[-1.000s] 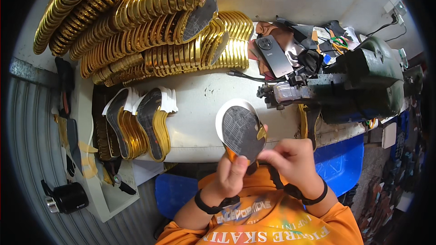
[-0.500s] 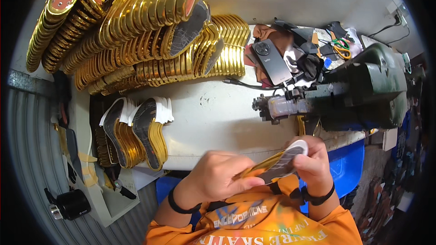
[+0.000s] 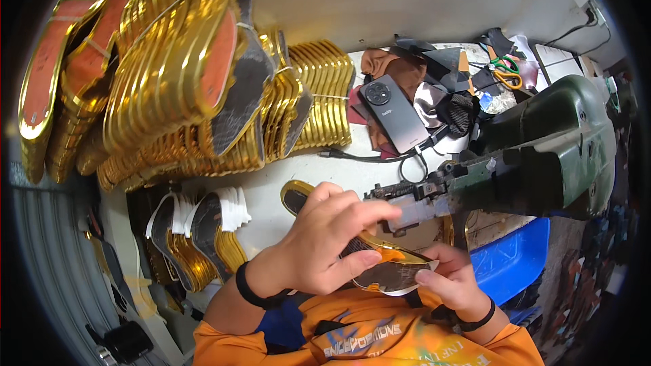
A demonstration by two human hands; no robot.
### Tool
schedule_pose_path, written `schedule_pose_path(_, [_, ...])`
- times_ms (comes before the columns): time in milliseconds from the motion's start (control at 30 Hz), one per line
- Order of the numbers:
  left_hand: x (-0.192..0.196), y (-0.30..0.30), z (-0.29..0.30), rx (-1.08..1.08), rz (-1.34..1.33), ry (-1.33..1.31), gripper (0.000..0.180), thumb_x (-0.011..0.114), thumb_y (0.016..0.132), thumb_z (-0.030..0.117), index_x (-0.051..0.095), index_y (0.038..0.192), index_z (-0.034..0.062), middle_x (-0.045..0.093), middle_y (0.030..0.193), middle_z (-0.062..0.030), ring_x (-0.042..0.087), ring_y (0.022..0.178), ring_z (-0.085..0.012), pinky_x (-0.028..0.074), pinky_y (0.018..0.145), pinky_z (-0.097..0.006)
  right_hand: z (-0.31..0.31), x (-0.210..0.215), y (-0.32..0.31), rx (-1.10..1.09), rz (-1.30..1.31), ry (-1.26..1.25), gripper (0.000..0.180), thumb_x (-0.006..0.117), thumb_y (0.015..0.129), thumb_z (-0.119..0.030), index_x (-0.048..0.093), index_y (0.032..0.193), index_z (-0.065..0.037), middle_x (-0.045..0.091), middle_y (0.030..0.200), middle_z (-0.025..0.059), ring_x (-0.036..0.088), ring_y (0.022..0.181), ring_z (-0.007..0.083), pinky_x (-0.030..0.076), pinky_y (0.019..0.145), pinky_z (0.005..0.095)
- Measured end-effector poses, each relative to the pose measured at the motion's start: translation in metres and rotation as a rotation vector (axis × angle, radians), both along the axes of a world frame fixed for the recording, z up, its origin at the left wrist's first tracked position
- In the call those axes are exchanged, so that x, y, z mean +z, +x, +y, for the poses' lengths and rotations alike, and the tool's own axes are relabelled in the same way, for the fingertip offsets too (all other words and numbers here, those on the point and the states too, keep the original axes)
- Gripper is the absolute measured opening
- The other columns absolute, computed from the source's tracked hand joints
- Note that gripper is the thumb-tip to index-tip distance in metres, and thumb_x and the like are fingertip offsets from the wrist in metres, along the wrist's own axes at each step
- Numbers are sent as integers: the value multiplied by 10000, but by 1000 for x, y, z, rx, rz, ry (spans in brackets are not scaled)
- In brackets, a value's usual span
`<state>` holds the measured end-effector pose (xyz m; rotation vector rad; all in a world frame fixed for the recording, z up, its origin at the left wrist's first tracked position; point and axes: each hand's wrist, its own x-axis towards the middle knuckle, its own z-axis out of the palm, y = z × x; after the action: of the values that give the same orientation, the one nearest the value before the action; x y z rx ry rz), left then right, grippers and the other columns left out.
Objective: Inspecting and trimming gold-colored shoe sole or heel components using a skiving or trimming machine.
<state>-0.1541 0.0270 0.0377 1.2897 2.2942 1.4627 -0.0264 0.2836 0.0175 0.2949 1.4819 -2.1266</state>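
Note:
My left hand (image 3: 325, 237) and my right hand (image 3: 454, 278) both grip one gold-edged shoe insole (image 3: 390, 270) with a dark grey face, held flat just below the arm of the green sewing machine (image 3: 542, 156). The left hand's fingers lie over the insole's left half, with the thumb underneath. At the insole's right end the right hand pinches it. The far tip of the insole (image 3: 295, 196) pokes out beyond the left hand's knuckles.
Big stacks of gold insoles (image 3: 176, 81) fill the table's left and back. Smaller upright stacks of insoles with white edges (image 3: 203, 230) stand at the near left. A phone (image 3: 397, 118) on a cable, fabric scraps and scissors (image 3: 505, 71) lie behind the machine. A blue bin (image 3: 508, 261) sits lower right.
The insole was held upright facing me, then turned flat and carried up under the machine arm. My head has moved closer to the table.

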Motion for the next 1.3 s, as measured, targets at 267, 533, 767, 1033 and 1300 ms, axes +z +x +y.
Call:
schedule_pose_path(267, [-16, -69, 28, -262, -72, -92, 958, 759, 734, 526, 455, 1475, 1, 557, 874, -63, 540, 818, -239, 370, 814, -370, -29, -8, 0, -255, -164, -144, 142, 639, 1003, -121, 612, 1062, 6, 684, 998, 40, 612, 890, 64, 508, 784, 241])
schedule_pose_path(533, [-25, -81, 51, -336, -166, -134, 908, 732, 692, 431, 475, 1461, 23, 565, 834, -95, 548, 763, -269, 398, 743, -366, -11, -6, -1, -80, -96, -156, 259, 633, 986, -78, 635, 1219, 34, 703, 1068, 56, 616, 907, 73, 506, 821, 243])
schedule_pose_path(767, [-28, -77, 53, -302, -210, -55, 885, 722, 704, 411, 469, 1447, 2, 555, 826, -110, 553, 751, -277, 433, 705, -380, -15, -5, 1, -85, 9, 7, 204, 621, 969, -73, 668, 1131, 41, 724, 976, 67, 647, 811, 96, 531, 722, 258])
schedule_pose_path(1033, [-28, -77, 55, -268, -276, -78, 665, 727, 724, 338, 525, 1264, 7, 524, 837, -113, 548, 734, -280, 442, 689, -370, -12, -7, -7, -174, 40, -49, 242, 646, 958, -51, 679, 1177, 46, 743, 1040, 59, 659, 919, 94, 534, 826, 275])
schedule_pose_path(1300, [-29, -83, 48, -253, -295, -78, 494, 718, 763, 327, 559, 1103, 5, 576, 899, -126, 590, 760, -276, 470, 701, -345, -13, -3, -19, -130, -1, -2, 162, 671, 942, -56, 724, 1063, 38, 749, 994, 53, 657, 894, 80, 528, 797, 263])
